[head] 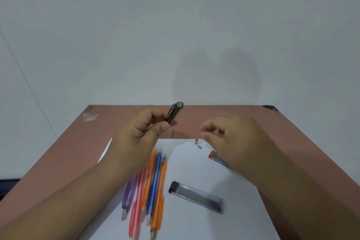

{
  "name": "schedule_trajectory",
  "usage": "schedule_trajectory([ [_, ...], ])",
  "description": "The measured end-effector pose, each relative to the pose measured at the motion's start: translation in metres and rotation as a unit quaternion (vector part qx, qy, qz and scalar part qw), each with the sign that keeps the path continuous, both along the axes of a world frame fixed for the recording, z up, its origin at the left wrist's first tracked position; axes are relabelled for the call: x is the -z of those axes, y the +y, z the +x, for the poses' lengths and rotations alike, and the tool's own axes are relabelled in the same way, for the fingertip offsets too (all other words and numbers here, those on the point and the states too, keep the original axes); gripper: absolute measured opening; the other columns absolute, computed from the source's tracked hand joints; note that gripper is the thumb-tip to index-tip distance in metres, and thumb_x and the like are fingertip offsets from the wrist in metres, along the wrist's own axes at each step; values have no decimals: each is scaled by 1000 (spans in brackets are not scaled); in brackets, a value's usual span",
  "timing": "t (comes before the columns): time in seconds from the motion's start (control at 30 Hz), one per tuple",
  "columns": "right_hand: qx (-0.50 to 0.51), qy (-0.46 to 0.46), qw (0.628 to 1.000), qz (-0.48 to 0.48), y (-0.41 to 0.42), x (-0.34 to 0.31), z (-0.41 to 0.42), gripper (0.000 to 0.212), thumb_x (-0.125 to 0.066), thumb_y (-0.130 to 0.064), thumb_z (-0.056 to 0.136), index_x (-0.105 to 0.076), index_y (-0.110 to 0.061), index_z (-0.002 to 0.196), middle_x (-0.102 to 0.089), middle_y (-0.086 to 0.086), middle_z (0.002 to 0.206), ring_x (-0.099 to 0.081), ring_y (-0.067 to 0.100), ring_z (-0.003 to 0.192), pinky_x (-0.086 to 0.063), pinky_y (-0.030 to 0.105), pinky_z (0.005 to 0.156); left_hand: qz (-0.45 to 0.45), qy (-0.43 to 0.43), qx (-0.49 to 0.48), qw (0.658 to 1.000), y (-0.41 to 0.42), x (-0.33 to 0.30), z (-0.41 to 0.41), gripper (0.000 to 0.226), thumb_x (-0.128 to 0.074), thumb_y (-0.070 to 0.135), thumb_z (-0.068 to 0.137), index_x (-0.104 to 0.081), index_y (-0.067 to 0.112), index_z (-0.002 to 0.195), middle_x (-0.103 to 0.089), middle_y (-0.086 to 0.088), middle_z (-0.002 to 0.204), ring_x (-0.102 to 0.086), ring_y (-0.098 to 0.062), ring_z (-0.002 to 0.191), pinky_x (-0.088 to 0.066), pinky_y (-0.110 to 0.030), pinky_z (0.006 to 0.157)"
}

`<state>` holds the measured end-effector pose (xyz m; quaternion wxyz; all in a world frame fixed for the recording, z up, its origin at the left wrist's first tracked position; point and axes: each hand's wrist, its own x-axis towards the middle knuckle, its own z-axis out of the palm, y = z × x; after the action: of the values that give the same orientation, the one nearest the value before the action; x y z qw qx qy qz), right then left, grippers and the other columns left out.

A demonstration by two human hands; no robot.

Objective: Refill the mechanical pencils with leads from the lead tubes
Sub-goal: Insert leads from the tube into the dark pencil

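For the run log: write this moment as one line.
left hand: grips dark pencil, raised | right hand: fingers loosely curled, blurred | coloured pencils, two lead tubes on white sheet

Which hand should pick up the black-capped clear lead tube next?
Probably right: the right hand holds nothing, the black-capped clear lead tube lies below it, and the left hand grips the dark mechanical pencil.

Desk (pixel 224 121): matt reddish-brown laminate-like top, finish chipped at both far corners. Sheet (pixel 194 224) on it toward the near edge: white paper, smooth, matt. Pencils (pixel 153 185) on the sheet: translucent coloured plastic, slightly glossy. Lead tube (pixel 195 197): clear glossy plastic with a black cap. Dark pencil (pixel 174 113) in the left hand (pixel 136 134): smoky translucent plastic, glossy.
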<state>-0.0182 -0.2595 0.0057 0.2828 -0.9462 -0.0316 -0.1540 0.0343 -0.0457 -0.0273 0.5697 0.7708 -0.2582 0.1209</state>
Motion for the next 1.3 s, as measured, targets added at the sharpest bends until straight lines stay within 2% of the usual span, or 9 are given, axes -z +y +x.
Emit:
schedule_trajectory([
  [0.07,11,76,989,-123,-1,4,7,16,-61,-37,97,-76,-32,94,-69,-13,91,-61,6,90,-52,28,81,3,0,0,1000,1,-1,0,26,-57,30,91,-69,50,102,-72,25,102,-65,2,105,-49,-24,94],
  [0.17,23,123,979,-159,2,8,13,20,-59,-39,97,-77,-30,95,-72,-8,95,-59,13,98,-52,33,86,30,-22,-1,999,2,-1,-1,30,-57,22,94,-67,46,108,-71,28,103,-63,7,105,-44,-4,86],
  [0.4,47,112,978,-172,10,15,16,24,-57,-30,91,-67,-20,71,-70,-2,82,-62,17,81,-55,34,73,69,-32,-26,997,3,-2,0,37,-57,11,98,-64,47,102,-69,23,100,-56,13,103,-39,2,81],
  [0.5,45,99,980,-169,12,10,13,22,-55,-25,92,-69,-18,77,-69,0,85,-64,19,81,-56,35,72,85,-53,-40,994,3,1,4,46,-57,4,98,-62,50,100,-65,28,100,-56,13,103,-39,2,82],
  [0.6,39,31,993,-106,7,5,7,19,-58,-28,95,-71,-22,82,-66,-7,88,-62,14,86,-53,31,76,98,-80,-45,991,5,3,11,50,-56,0,97,-61,50,103,-60,40,103,-55,13,104,-38,1,85],
  [0.7,-3,-124,992,-3,5,4,2,15,-67,-24,92,-72,-26,78,-63,-14,78,-57,10,85,-46,22,73,103,-100,-58,988,6,5,16,46,-57,-1,96,-64,43,105,-65,28,99,-55,12,104,-39,0,86],
  [0.83,-33,-272,962,-18,6,3,0,10,-68,-21,88,-71,-22,79,-57,-17,74,-50,9,76,-35,13,73,105,-97,-61,988,6,4,16,50,-57,0,96,-60,50,99,-60,29,101,-53,17,100,-36,3,82],
  [1.07,-49,-307,949,-49,7,8,2,10,-66,-18,88,-71,-19,80,-61,-10,76,-51,14,73,-34,12,74,112,-101,-60,987,6,3,16,45,-57,0,96,-62,45,101,-60,28,101,-52,19,100,-35,4,82],
  [1.3,-49,-322,944,-61,7,10,4,10,-66,-16,90,-71,-16,81,-63,-7,78,-54,18,74,-40,19,75,109,-100,-54,987,8,6,19,50,-56,0,97,-63,49,105,-64,25,106,-56,10,104,-38,1,84],
])
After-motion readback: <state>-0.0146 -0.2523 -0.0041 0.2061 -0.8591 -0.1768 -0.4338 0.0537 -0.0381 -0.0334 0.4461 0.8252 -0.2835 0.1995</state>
